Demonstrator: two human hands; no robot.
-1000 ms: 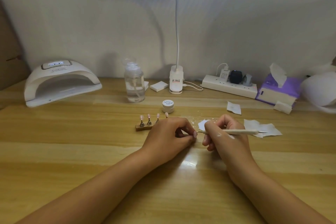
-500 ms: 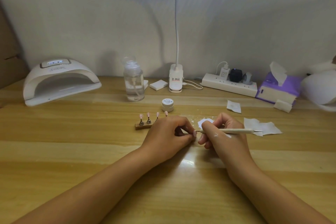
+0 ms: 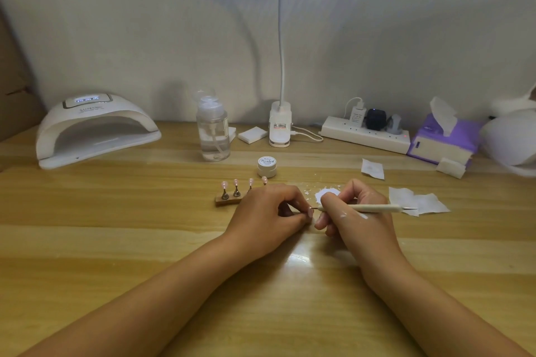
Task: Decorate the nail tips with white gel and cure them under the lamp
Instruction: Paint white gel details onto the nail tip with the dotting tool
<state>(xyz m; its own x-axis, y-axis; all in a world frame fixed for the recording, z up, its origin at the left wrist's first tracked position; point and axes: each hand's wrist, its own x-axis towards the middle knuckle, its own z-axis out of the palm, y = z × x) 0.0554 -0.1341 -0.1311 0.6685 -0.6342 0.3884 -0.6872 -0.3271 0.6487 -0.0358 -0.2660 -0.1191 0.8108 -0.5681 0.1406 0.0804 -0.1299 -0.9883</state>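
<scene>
Right hand (image 3: 356, 220) edges toward nine o'clock, its grip pinching the dotting pen (image 3: 368, 207) against the nail tip (image 3: 309, 208) the left hand (image 3: 266, 211) pinches, so decorating seems underway.

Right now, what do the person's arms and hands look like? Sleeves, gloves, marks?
Both arms are bare to the frame edge, with no sleeves in view. The left hand and right hand have no gloves, watch or visible rings. White smears mark the right hand's back.

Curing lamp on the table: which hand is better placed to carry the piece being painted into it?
Left, probably. The left hand pinches that piece, mostly hidden in its fingers, and the curing lamp sits on its side. The right hand grips the dotting tool.
</scene>
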